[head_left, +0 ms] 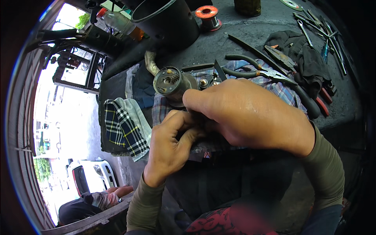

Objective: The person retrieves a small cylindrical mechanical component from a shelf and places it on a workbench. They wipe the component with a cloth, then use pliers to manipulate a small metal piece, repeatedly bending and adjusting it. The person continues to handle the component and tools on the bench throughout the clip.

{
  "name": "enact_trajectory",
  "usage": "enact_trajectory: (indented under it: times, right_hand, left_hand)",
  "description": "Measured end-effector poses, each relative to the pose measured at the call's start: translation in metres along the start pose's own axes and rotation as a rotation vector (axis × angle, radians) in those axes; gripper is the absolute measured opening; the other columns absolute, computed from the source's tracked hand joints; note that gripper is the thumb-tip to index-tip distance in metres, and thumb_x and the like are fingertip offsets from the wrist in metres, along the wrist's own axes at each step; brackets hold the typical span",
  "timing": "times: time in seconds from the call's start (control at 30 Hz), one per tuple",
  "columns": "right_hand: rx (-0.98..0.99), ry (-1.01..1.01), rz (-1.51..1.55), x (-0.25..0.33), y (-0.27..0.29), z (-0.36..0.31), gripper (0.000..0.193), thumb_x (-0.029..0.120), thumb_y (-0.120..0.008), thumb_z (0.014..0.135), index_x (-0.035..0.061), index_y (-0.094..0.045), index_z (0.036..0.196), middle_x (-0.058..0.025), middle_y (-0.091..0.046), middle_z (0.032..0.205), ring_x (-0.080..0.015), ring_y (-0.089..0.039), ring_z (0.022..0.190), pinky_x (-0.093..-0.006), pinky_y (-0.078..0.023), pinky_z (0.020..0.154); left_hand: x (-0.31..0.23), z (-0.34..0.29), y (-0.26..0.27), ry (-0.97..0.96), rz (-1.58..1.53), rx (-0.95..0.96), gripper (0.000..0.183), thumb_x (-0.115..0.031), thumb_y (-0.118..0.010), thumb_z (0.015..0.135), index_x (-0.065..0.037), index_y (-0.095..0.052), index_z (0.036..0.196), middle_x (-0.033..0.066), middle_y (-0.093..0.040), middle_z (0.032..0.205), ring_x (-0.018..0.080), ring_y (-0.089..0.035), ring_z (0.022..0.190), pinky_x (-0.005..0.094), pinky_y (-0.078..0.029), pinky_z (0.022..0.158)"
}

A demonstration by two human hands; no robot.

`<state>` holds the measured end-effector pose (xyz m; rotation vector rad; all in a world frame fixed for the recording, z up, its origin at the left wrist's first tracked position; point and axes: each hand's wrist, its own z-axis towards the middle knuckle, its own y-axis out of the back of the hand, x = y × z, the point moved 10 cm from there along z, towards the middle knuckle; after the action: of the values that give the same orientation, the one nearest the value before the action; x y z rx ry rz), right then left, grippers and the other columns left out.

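A cylindrical metal motor housing point(183, 87), likely from a starter motor, lies on a plaid cloth near the bench's front edge. Its open round end faces up and left, showing worn inner parts. Just in front of it, my left hand point(169, 143) has thumb and fingers pinched together. My right hand point(244, 111) meets it from the right, its fingers closed and curled under. Whatever they hold between them is hidden by the hands. Behind the right hand, bolts and nuts point(203, 82) show on the motor's side, beside a dark flat metal bar point(219, 70).
Pliers point(274, 74) with dark handles and a long file point(250, 49) lie to the right. Wrenches point(304, 33) and dark cloth sit farther back. A solder spool point(206, 17) and a black bucket point(166, 27) stand behind. Plaid rags point(127, 125) hang at the left edge; a person point(92, 203) is beyond.
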<state>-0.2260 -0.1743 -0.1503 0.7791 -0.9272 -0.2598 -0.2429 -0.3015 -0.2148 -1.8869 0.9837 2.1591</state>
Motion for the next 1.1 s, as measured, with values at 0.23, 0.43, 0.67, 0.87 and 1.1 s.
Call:
enact_trajectory:
  times: [0.23, 0.43, 0.67, 0.87, 1.1]
  right_hand:
    - [-0.135, -0.069, 0.122, -0.012, -0.002, -0.022, 0.02, 0.004, -0.08, 0.08, 0.0002, -0.067, 0.095, -0.0182, -0.069, 0.086, -0.0433, -0.069, 0.083, -0.0489, -0.053, 0.07]
    - [-0.254, -0.19, 0.255, -0.018, -0.004, -0.038, 0.016, 0.002, -0.08, 0.083, -0.0013, -0.072, 0.096, -0.018, -0.073, 0.087, -0.0382, -0.073, 0.081, -0.0421, -0.056, 0.07]
    - [-0.249, -0.343, 0.393, -0.03, -0.009, -0.042, 0.014, 0.003, -0.078, 0.084, -0.0027, -0.074, 0.096, -0.0152, -0.075, 0.084, -0.024, -0.075, 0.076, -0.0348, -0.056, 0.07]
    - [-0.239, -0.361, 0.44, -0.031, -0.011, -0.04, 0.014, 0.004, -0.078, 0.083, -0.0025, -0.074, 0.095, -0.0148, -0.075, 0.083, -0.0237, -0.074, 0.075, -0.0343, -0.056, 0.069]
    - [-0.249, -0.375, 0.414, -0.029, -0.008, -0.041, 0.015, 0.003, -0.079, 0.08, -0.0021, -0.074, 0.093, -0.0147, -0.073, 0.081, -0.0243, -0.073, 0.074, -0.0352, -0.055, 0.069]
  left_hand:
    - [-0.001, 0.0, -0.001, -0.017, -0.038, 0.055, 0.015, 0.01, -0.07, 0.094, 0.006, -0.069, 0.109, 0.0123, -0.072, 0.105, 0.019, -0.078, 0.095, 0.0294, -0.06, 0.083]
    - [-0.004, 0.0, -0.001, -0.023, -0.043, 0.048, 0.018, 0.008, -0.072, 0.094, 0.006, -0.07, 0.112, 0.0122, -0.072, 0.107, 0.0189, -0.077, 0.097, 0.0295, -0.061, 0.087]
    - [-0.006, 0.004, 0.002, -0.002, 0.04, 0.069, 0.02, 0.002, -0.077, 0.094, 0.004, -0.074, 0.113, 0.012, -0.075, 0.103, 0.0182, -0.076, 0.095, 0.0297, -0.06, 0.086]
    - [-0.008, 0.006, 0.005, -0.067, -0.005, 0.082, 0.02, -0.004, -0.08, 0.092, 0.003, -0.077, 0.111, 0.012, -0.078, 0.1, 0.0203, -0.075, 0.095, 0.0323, -0.058, 0.085]
    - [-0.01, 0.011, 0.005, -0.068, 0.03, 0.154, 0.022, -0.007, -0.083, 0.089, 0.001, -0.077, 0.109, 0.0114, -0.078, 0.103, 0.022, -0.073, 0.099, 0.0347, -0.056, 0.09]
